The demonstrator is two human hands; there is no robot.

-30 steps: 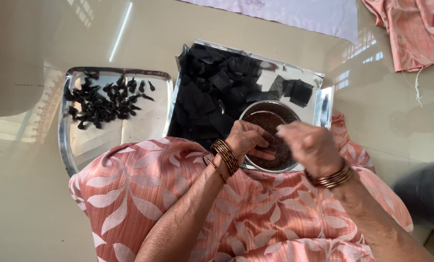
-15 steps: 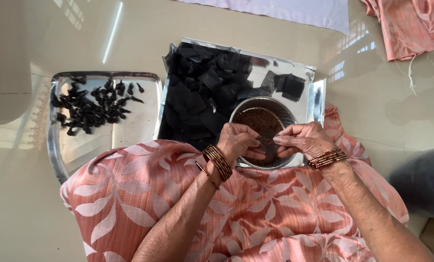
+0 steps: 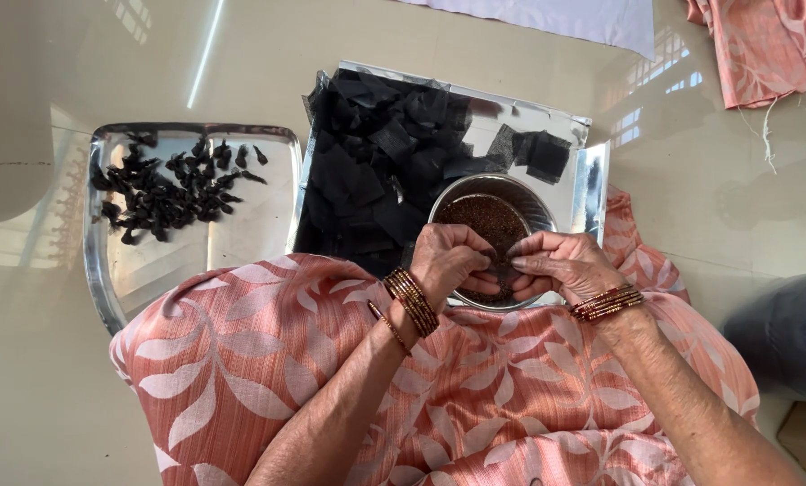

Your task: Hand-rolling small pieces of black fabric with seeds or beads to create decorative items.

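Steel bowl (image 3: 502, 202) still beneath both hands, left hand (image 3: 452, 261) and right hand (image 3: 560, 265) fingers now pinched together on a dark scrap (image 3: 502, 264).

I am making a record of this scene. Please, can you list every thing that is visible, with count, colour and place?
steel bowl: one, silver, brown grains inside, under both hands
black cloth squares: many, black, piled on right tray
right tray: one, silver, centre
left tray: one, silver, left
small twisted bundles: many, black, on left tray
patterned cloth: one, pink and white, over lap
left hand: one, bangles at wrist, pinching something small over bowl
right hand: one, bangles at wrist, fingertips meeting left hand
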